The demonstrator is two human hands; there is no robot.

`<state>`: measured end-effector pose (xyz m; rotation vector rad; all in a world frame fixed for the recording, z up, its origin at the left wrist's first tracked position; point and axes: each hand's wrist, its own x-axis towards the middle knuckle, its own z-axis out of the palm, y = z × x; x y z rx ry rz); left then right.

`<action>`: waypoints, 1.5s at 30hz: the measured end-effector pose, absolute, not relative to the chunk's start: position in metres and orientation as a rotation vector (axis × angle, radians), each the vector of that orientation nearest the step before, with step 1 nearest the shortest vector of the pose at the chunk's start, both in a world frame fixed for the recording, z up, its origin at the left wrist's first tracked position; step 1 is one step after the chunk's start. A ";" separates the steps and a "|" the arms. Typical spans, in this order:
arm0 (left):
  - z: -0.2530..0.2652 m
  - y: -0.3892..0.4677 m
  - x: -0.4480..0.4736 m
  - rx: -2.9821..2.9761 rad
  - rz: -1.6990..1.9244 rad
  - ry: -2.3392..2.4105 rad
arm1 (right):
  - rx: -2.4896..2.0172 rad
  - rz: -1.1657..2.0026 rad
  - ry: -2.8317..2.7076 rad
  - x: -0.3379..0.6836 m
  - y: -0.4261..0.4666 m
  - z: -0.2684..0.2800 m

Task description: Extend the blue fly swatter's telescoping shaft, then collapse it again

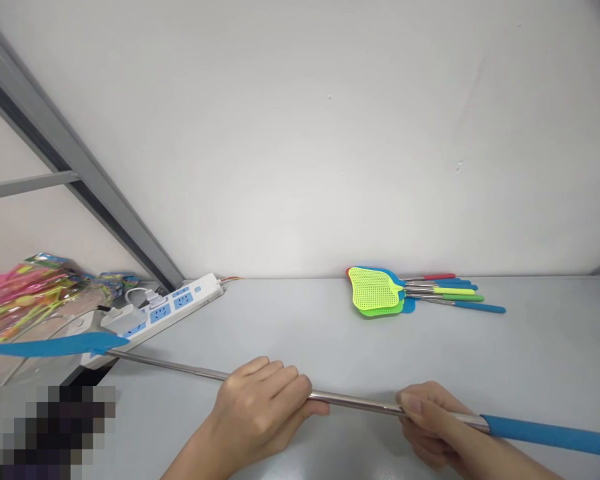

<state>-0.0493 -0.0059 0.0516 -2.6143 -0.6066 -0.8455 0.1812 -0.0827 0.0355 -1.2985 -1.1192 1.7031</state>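
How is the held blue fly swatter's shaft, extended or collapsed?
Extended; whether fully, cannot tell. The metal shaft runs long from the blue handle, thinning toward the blue head.

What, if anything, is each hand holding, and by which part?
Both hold one blue fly swatter by its metal rod: the left hand around the middle, the right hand near the blue handle.

Single head-worn view, looking forward and down over a grey tabletop (290,333), left hand (260,403) and right hand (437,427) near the lens, pale wall (325,147) farther off above
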 end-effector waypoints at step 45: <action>0.054 -0.001 -0.050 -2.461 -0.774 -0.563 | -1.140 1.785 -1.037 0.201 -0.080 0.032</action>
